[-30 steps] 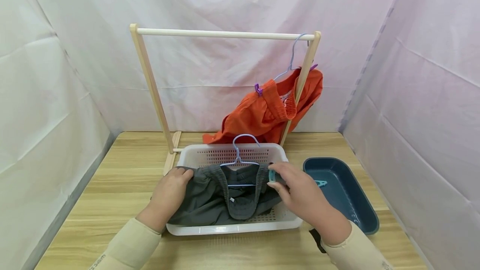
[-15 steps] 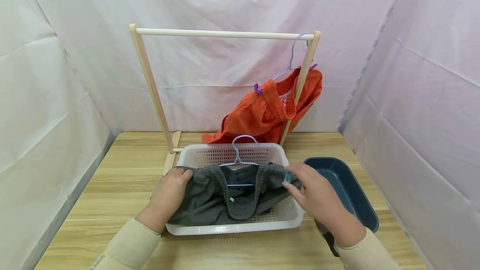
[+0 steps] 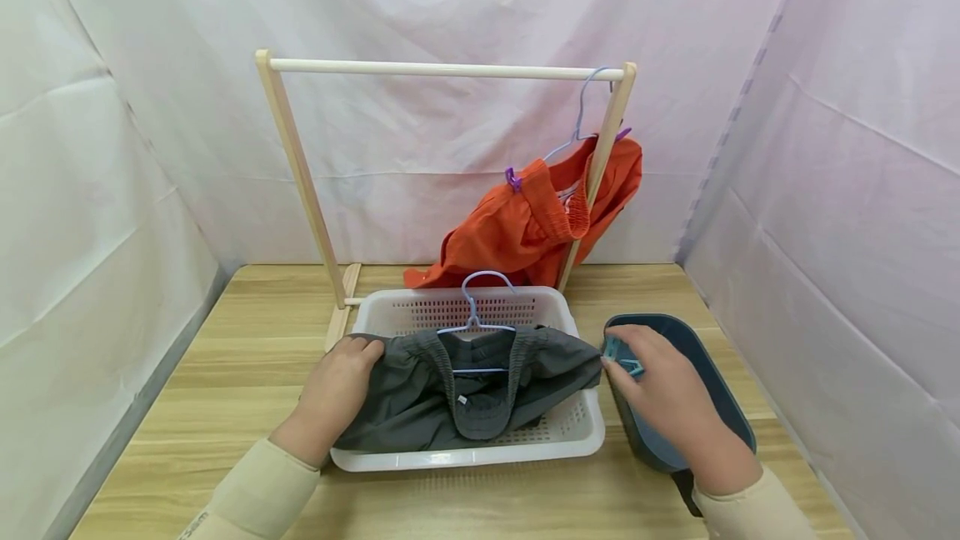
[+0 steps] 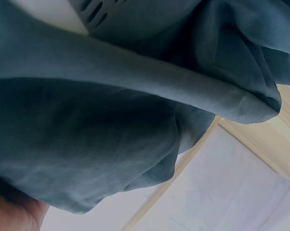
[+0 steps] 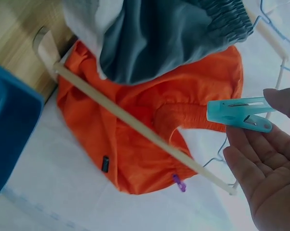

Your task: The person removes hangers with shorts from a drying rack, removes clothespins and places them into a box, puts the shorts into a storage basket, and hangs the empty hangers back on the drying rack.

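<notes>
Dark grey shorts (image 3: pixel 405 398) with a gathered elastic waist lie over the white basket (image 3: pixel 465 460), a light blue hanger (image 3: pixel 487 274) inside their waistband. At their left edge my left hand (image 3: pixel 336 382) grips the cloth; only part of this hand (image 4: pixel 17 211) shows in the left wrist view, against the fabric. My right hand (image 3: pixel 667 382) is over the dark blue tray (image 3: pixel 720 390), apart from the shorts. Between its thumb and fingers it pinches a teal clothespin (image 5: pixel 239 113). A second teal clothespin (image 3: pixel 632 367) shows in the tray, beside the fingers.
Behind the basket stands a wooden clothes rack (image 3: pixel 300 169) with a white rail (image 3: pixel 442 68). Orange shorts (image 3: pixel 517 227) hang at its right end on another blue hanger (image 3: pixel 580 111), with purple clothespins (image 3: pixel 512 180) at the waist. White cloth walls enclose the wooden table (image 3: pixel 247 373).
My right hand has moved right, from the shorts' right side to over the tray, carrying the clothespin. The left hand keeps its grip on the shorts.
</notes>
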`<action>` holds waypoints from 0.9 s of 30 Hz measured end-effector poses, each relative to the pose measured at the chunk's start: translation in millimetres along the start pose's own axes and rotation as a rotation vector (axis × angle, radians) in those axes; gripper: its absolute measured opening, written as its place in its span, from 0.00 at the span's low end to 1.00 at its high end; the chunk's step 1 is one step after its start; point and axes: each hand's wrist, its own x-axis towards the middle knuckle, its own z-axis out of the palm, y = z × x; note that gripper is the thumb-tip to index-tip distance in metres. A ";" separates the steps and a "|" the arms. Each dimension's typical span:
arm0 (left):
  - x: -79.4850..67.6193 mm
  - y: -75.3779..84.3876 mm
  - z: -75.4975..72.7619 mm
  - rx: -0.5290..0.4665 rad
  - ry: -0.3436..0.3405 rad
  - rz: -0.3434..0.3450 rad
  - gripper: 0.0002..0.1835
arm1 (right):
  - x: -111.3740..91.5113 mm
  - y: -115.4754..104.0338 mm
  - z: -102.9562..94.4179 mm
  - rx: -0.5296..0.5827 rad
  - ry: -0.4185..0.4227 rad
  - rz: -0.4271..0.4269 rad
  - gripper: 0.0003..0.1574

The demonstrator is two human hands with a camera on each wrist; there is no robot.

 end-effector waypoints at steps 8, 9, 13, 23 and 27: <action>0.3 -1.1 1.9 -0.006 0.010 0.000 0.09 | 1.6 18.9 -5.6 -0.031 -0.108 0.096 0.26; 0.4 -1.2 2.1 -0.005 0.011 0.000 0.09 | 2.0 21.7 -5.6 -0.036 -0.125 0.104 0.26; 0.2 -0.7 1.5 -0.003 0.007 -0.001 0.09 | 2.7 31.8 -4.1 -0.050 -0.179 0.133 0.26; -0.3 -0.5 0.9 -0.006 0.010 0.001 0.10 | 5.1 52.3 -0.1 -0.065 -0.259 0.157 0.24; 0.1 -0.8 1.5 -0.006 0.008 -0.001 0.09 | 7.7 61.0 2.3 -0.076 -0.306 0.184 0.24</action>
